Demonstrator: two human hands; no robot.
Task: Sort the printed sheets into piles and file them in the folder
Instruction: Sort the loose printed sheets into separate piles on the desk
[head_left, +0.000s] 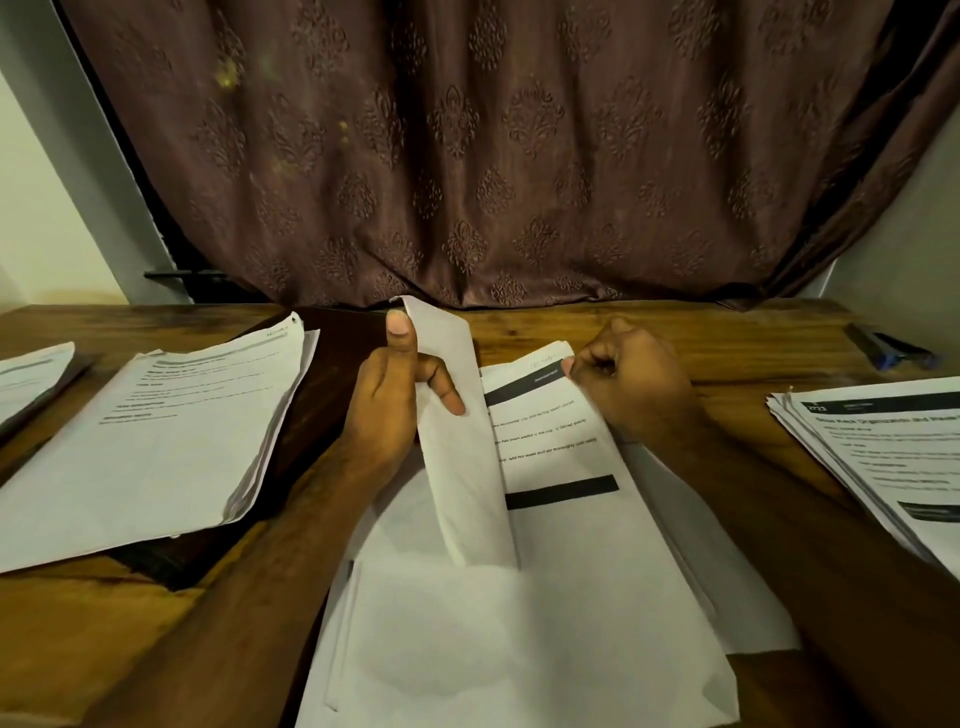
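Observation:
My left hand (397, 395) pinches a white sheet (462, 467) and holds it lifted and curled over the centre stack, its blank back toward me. My right hand (631, 387) has its fingers curled at the top right corner of the centre stack of printed sheets (550, 447), pinching the top page's corner. A second pile of printed sheets (161, 431) lies on a dark brown folder (332, 374) to the left. A third pile (883, 457) lies at the right edge. A fourth pile (31, 379) shows at the far left edge.
All piles lie on a wooden table (753, 343). A dark stapler-like object with a blue part (888, 345) sits at the back right. A brown patterned curtain (493, 156) hangs right behind the table's far edge.

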